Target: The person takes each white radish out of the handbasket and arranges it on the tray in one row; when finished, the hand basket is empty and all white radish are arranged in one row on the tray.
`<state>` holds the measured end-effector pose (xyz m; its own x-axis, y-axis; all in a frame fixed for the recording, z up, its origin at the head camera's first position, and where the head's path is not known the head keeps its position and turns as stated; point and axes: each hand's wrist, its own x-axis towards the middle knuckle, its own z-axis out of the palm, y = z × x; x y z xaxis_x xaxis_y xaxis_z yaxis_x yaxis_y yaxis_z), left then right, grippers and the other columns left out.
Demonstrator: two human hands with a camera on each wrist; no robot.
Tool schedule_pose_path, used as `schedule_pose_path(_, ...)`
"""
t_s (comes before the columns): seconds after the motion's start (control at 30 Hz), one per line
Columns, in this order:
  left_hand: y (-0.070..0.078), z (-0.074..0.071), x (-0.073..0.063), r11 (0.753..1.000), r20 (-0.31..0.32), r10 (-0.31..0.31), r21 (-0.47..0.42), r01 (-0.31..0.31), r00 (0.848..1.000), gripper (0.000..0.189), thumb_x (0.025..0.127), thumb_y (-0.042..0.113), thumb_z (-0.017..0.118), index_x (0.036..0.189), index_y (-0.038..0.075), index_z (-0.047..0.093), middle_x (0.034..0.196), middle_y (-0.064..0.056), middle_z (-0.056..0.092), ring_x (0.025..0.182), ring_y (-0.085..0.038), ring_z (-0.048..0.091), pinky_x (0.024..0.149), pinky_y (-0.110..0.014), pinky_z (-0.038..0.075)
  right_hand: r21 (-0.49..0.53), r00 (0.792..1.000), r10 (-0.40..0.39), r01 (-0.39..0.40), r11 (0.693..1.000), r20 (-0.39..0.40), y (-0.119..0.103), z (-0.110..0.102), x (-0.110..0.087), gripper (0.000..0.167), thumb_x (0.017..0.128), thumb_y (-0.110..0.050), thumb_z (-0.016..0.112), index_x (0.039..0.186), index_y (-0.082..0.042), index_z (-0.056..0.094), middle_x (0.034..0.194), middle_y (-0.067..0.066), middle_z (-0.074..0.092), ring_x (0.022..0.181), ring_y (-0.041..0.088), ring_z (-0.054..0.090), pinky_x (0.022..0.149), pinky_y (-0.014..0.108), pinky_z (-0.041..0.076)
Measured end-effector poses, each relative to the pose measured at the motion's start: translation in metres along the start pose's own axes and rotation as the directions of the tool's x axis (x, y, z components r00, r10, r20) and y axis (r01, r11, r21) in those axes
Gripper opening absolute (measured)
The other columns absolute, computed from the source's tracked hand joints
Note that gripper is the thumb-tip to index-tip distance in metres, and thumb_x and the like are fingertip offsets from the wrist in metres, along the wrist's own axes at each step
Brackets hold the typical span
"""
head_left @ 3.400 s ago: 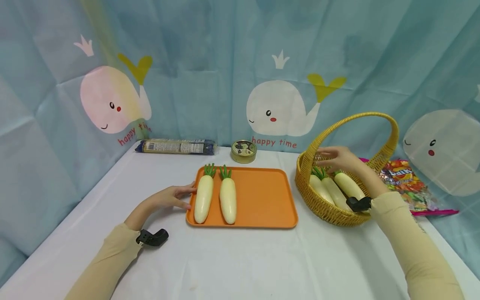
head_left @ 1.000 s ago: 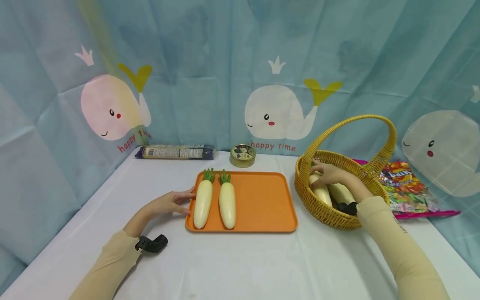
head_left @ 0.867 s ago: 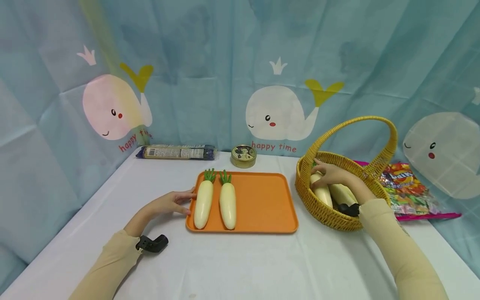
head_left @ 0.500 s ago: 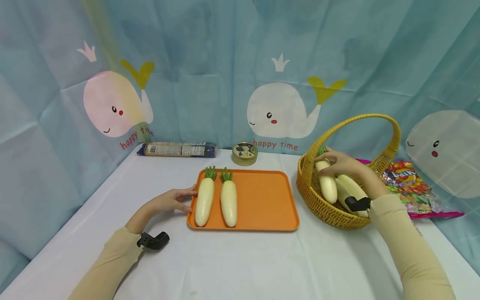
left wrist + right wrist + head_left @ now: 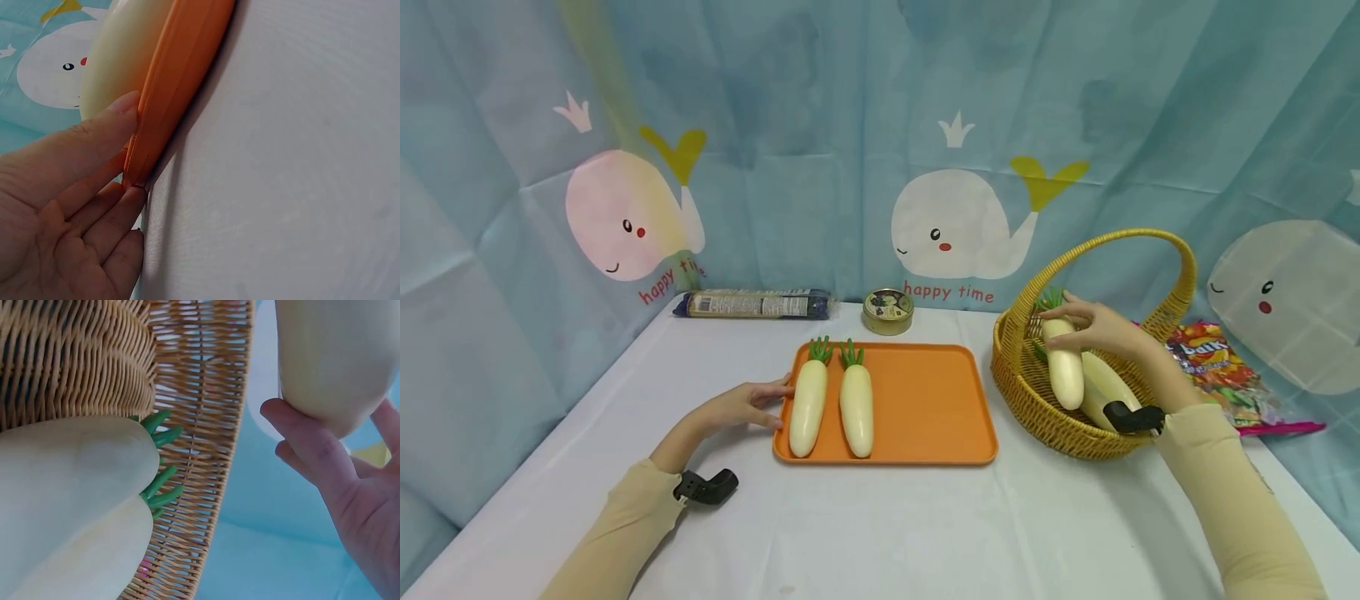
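Right grip point(image 5: 1097, 329) pinches a white radish point(image 5: 1064, 367) over the basket point(image 5: 1037, 421), whose arched handle point(image 5: 1024, 307) rises between it and the orange tray point(image 5: 932, 400). Other radishes point(image 5: 1108, 383) lie below. Left grip point(image 5: 733, 406), fingers relaxed, touches the tray's left edge beside two radishes point(image 5: 856, 408). Far on the surface point(image 5: 895, 533) sit a tin point(image 5: 887, 312) and long packet point(image 5: 752, 304); a colourful bag point(image 5: 1213, 367) lies right of the basket.

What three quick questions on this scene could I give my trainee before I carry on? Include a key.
1. How many radishes lie on the tray?
2. True or false: the left grip touches the tray.
3. What does the right grip hold? A) the tin, B) a radish, C) the tray.

Key:
1. Two.
2. True, at its left edge.
3. B, a radish.
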<state>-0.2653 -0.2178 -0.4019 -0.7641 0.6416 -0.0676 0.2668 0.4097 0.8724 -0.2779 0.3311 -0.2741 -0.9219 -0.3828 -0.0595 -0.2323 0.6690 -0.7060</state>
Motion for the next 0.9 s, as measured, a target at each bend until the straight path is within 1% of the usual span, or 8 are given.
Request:
schedule_pose_path(0.13, -0.002, 0.002, 0.000, 1.000, 0.000, -0.013, 0.000, 0.013, 1.000, 0.064, 0.080, 0.014, 0.068, 0.132, -0.007, 0.038, 0.143, -0.024, 0.012, 0.129, -0.039, 0.010, 0.100, -0.052, 0.014, -0.003, 1.000, -0.010, 0.010, 1.000, -0.014, -0.001, 0.003, -0.006, 0.060, 0.082, -0.029, 0.066, 0.131, -0.002, 0.046, 0.147, 0.016, -0.006, 0.123, 0.051, 0.016, 0.087, 0.057, 0.034)
schedule_pose_path(0.23, -0.002, 0.002, 0.000, 1.000, 0.001, -0.015, 0.008, 0.015, 1.000, 0.064, 0.080, 0.014, 0.068, 0.132, -0.007, 0.038, 0.143, -0.024, 0.012, 0.129, -0.039, 0.011, 0.100, -0.052, 0.014, 0.013, 1.000, 0.000, 0.000, 1.000, -0.025, -0.003, 0.006, -0.012, 0.061, 0.082, -0.031, 0.066, 0.132, -0.005, 0.045, 0.148, 0.015, -0.002, 0.124, 0.048, 0.017, 0.088, 0.057, 0.034)
schedule_pose_path(0.4, -0.003, 0.000, 0.001, 1.000, 0.000, 0.001, -0.003, -0.001, 1.000, 0.063, 0.080, 0.014, 0.068, 0.132, -0.007, 0.038, 0.143, -0.024, 0.012, 0.129, -0.038, 0.010, 0.101, -0.052, 0.013, 0.076, 0.999, -0.003, 0.006, 0.997, -0.044, -0.008, 0.010, -0.023, 0.060, 0.083, -0.030, 0.064, 0.134, -0.007, 0.042, 0.147, 0.014, 0.004, 0.126, 0.043, 0.019, 0.087, 0.054, 0.036)
schedule_pose_path(0.6, -0.003, -0.002, 0.001, 1.000, 0.004, -0.011, -0.005, 0.011, 1.000, 0.064, 0.080, 0.016, 0.068, 0.132, -0.008, 0.038, 0.143, -0.024, 0.012, 0.129, -0.039, 0.011, 0.101, -0.051, 0.014, 0.116, 0.998, -0.039, 0.045, 0.992, -0.054, -0.018, 0.014, -0.035, 0.056, 0.084, -0.023, 0.064, 0.133, -0.004, 0.043, 0.147, 0.017, 0.004, 0.125, 0.043, 0.023, 0.085, 0.050, 0.040)
schedule_pose_path(0.67, -0.003, -0.002, 0.000, 1.000, 0.003, -0.014, 0.008, 0.014, 1.000, 0.065, 0.080, 0.017, 0.068, 0.132, -0.008, 0.037, 0.143, -0.025, 0.012, 0.129, -0.040, 0.012, 0.100, -0.051, 0.013, 0.114, 0.998, -0.041, 0.047, 0.992, -0.056, -0.021, 0.015, -0.039, 0.056, 0.084, -0.022, 0.064, 0.132, -0.004, 0.044, 0.147, 0.016, 0.005, 0.125, 0.043, 0.023, 0.086, 0.052, 0.038)
schedule_pose_path(0.77, -0.002, -0.002, 0.000, 1.000, -0.007, -0.018, 0.018, 0.018, 1.000, 0.066, 0.080, 0.018, 0.068, 0.132, -0.008, 0.037, 0.142, -0.026, 0.012, 0.128, -0.040, 0.014, 0.101, -0.050, 0.013, 0.099, 0.997, -0.052, 0.058, 0.993, -0.062, -0.024, 0.019, -0.045, 0.054, 0.083, -0.021, 0.066, 0.130, -0.004, 0.046, 0.147, 0.015, 0.006, 0.126, 0.043, 0.021, 0.091, 0.057, 0.030)
schedule_pose_path(0.83, -0.001, -0.001, 0.000, 1.000, -0.003, -0.009, 0.027, 0.009, 1.000, 0.065, 0.080, 0.017, 0.068, 0.132, -0.009, 0.037, 0.142, -0.027, 0.012, 0.128, -0.041, 0.014, 0.101, -0.050, 0.013, 0.105, 0.996, -0.073, 0.079, 0.991, -0.058, -0.024, 0.022, -0.050, 0.052, 0.082, -0.019, 0.066, 0.129, -0.003, 0.048, 0.148, 0.014, 0.004, 0.126, 0.044, 0.018, 0.093, 0.060, 0.023)
schedule_pose_path(0.9, 0.000, -0.001, 0.001, 1.000, 0.004, -0.004, 0.028, 0.004, 1.000, 0.065, 0.080, 0.017, 0.068, 0.131, -0.010, 0.037, 0.141, -0.028, 0.012, 0.127, -0.041, 0.014, 0.101, -0.050, 0.013, 0.107, 0.994, -0.099, 0.104, 0.989, -0.054, -0.022, 0.024, -0.056, 0.050, 0.082, -0.016, 0.066, 0.127, -0.002, 0.049, 0.148, 0.013, 0.003, 0.127, 0.044, 0.015, 0.093, 0.061, 0.020)
